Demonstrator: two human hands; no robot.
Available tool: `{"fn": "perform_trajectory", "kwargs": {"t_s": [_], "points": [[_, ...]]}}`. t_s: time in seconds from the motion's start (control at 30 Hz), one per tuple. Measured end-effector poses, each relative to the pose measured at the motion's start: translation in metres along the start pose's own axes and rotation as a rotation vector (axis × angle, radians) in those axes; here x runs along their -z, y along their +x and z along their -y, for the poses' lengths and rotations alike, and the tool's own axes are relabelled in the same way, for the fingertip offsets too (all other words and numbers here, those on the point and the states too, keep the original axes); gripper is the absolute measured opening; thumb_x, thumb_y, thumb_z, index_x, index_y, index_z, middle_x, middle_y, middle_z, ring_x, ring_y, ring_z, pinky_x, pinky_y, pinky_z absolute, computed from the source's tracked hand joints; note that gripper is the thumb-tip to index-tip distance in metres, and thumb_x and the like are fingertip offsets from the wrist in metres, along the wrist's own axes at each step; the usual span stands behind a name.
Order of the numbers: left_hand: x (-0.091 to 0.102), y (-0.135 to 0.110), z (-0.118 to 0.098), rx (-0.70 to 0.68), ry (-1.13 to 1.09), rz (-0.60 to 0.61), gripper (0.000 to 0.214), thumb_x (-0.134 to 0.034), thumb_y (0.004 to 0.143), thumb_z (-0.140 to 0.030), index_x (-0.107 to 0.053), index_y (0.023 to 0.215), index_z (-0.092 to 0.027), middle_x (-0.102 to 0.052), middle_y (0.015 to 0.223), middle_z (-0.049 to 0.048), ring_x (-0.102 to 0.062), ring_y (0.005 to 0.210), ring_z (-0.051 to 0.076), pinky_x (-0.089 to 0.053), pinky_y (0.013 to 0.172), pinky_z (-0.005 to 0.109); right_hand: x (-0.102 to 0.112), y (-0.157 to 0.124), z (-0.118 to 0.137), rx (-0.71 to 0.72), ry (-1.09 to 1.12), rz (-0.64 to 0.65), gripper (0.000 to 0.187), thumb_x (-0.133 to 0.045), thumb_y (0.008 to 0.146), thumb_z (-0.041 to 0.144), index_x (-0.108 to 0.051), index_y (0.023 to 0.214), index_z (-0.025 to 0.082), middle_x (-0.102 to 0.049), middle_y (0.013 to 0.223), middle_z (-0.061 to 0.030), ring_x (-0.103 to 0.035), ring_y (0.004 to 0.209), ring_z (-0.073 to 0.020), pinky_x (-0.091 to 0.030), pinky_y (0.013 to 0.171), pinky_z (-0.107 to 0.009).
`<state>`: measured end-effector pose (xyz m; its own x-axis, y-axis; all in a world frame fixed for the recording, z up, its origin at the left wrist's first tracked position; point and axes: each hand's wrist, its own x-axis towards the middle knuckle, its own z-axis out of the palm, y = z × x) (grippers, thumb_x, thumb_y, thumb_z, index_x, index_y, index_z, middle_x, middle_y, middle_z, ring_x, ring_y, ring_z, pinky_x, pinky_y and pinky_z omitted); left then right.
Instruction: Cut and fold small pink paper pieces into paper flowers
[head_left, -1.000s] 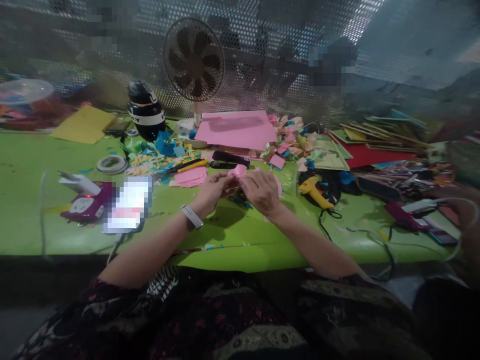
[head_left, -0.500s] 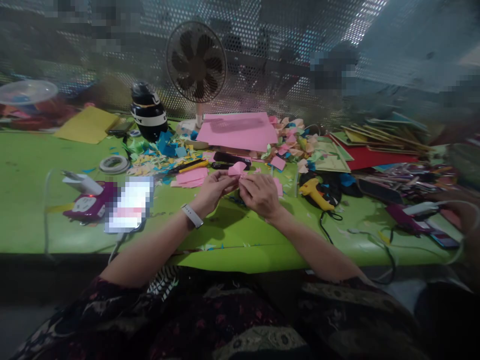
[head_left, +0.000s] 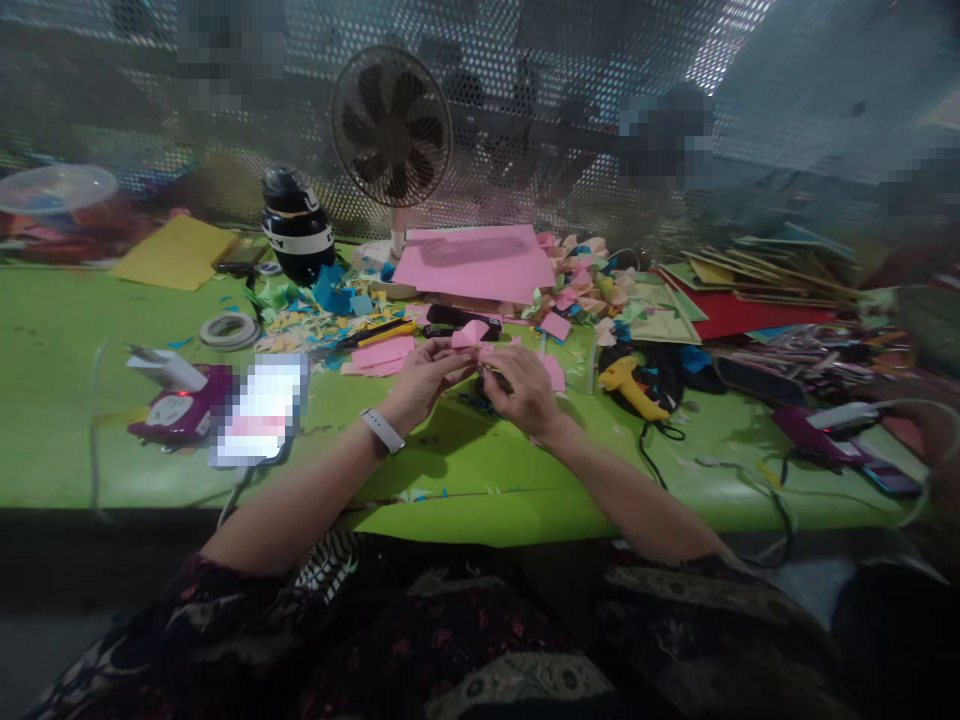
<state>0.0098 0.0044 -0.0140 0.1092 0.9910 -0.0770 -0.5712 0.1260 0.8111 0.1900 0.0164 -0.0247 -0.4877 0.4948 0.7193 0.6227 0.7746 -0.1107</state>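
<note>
The bare left hand [head_left: 429, 378] and the bare right hand [head_left: 523, 388] are closed at the fingertips, pinching between them a small folded piece of pink paper [head_left: 470, 334]. It rises just beyond the fingertips, on the side away from the wearer, closer over the left hand's fingers; its longer way seems to run left to right, though the fingers hide its lower edge. Just behind it lies a long black stapler-like tool [head_left: 450, 316]; flat pink paper pieces [head_left: 384, 355] rest near the left hand, and a yellow plastic glue gun [head_left: 634, 388] lies out past the right, on the smooth green tabletop [head_left: 480, 470]
</note>
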Motion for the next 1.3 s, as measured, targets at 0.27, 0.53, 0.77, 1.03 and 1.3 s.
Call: {"fn": "perform_trajectory", "kwargs": {"t_s": [0.27,0.53,0.77,1.03,1.3], "points": [[-0.002,-0.002,-0.002,0.021,-0.031,0.019,0.033,-0.080,0.066,-0.002,-0.062,0.091,-0.015,-0.076,0.095,0.0041,-0.073,0.087,0.014,-0.056,0.093,0.032,0.002,0.000,0.004,-0.139,0.220,-0.003,0.020,-0.052,0.095,0.026,-0.065,0.110,0.022,-0.072,0.105,-0.0105,-0.067,0.093,-0.0239,-0.055,0.081,-0.039],[0.001,0.000,0.001,0.002,0.042,0.001,0.032,-0.081,0.068,-0.005,-0.061,0.091,-0.015,-0.077,0.094,0.0060,-0.073,0.091,0.016,-0.055,0.096,0.034,0.003,0.001,0.007,-0.173,0.318,0.009,0.016,-0.054,0.094,0.026,-0.065,0.105,0.021,-0.071,0.096,-0.0084,-0.066,0.082,-0.0203,-0.056,0.074,-0.035],[0.005,0.004,0.003,-0.114,0.081,0.079,0.041,-0.089,0.061,-0.014,-0.060,0.091,-0.015,-0.075,0.090,0.0040,-0.072,0.087,0.014,-0.053,0.098,0.036,0.008,0.003,0.007,-0.197,0.310,-0.119,0.012,-0.058,0.095,0.029,-0.066,0.099,0.021,-0.071,0.091,-0.0056,-0.064,0.075,-0.0168,-0.055,0.069,-0.031],[0.012,0.009,0.010,-0.221,0.172,0.155,0.045,-0.090,0.063,-0.020,-0.059,0.096,-0.016,-0.075,0.096,0.0056,-0.073,0.090,0.017,-0.054,0.097,0.041,0.006,0.003,-0.004,-0.187,0.355,-0.043,0.020,-0.061,0.096,0.038,-0.069,0.106,0.022,-0.072,0.100,-0.0079,-0.066,0.079,-0.0170,-0.056,0.071,-0.032],[0.013,0.010,0.011,-0.263,0.231,0.182,0.046,-0.089,0.064,-0.022,-0.056,0.096,-0.017,-0.073,0.094,0.0053,-0.072,0.089,0.017,-0.055,0.097,0.041,0.005,0.003,-0.007,-0.239,0.386,-0.007,0.022,-0.062,0.095,0.043,-0.070,0.097,0.022,-0.072,0.092,-0.0064,-0.068,0.082,-0.0193,-0.056,0.074,-0.034]]}}
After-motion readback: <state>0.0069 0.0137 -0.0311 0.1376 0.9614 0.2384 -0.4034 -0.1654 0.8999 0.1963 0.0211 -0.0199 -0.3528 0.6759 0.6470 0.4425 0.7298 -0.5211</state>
